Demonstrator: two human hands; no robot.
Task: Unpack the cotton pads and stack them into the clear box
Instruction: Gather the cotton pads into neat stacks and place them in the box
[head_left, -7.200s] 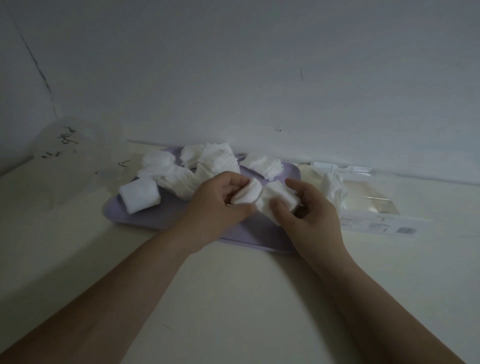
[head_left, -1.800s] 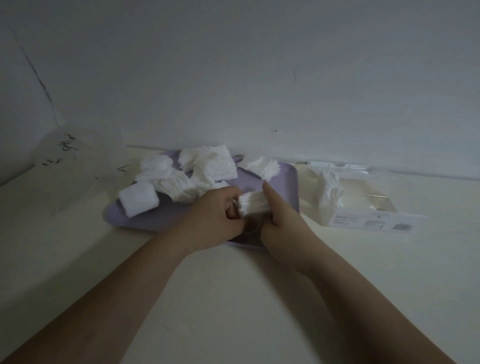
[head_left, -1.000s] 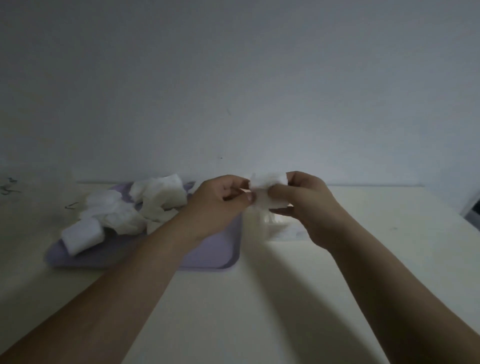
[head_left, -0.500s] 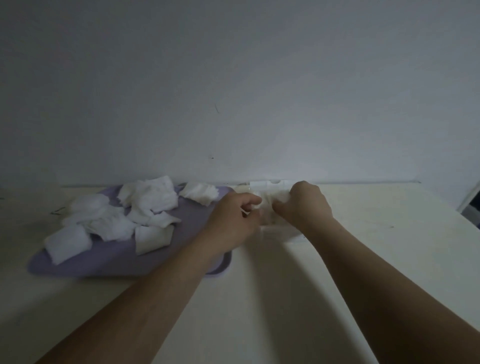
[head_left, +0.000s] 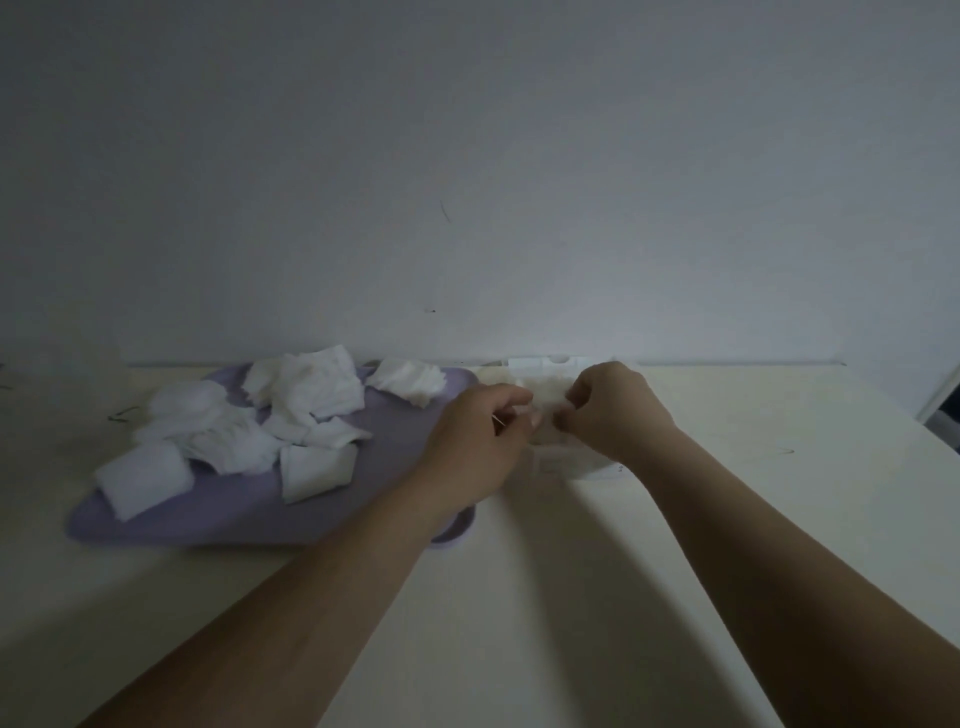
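Several loose white cotton pads lie heaped on a lilac tray at the left. The clear box stands just right of the tray, against the wall, mostly hidden behind my hands. My left hand and my right hand are both over the box with curled fingers, pinching a small stack of pads between them at the box's opening. How far down the stack sits in the box is hidden.
A pale table runs to a white wall close behind the box. A crumpled clear plastic wrapper lies at the far left. A dark gap shows at the table's right edge.
Both hands carried the pad stack from over the tray to the right and lowered it onto the clear box. The view swung right with them.
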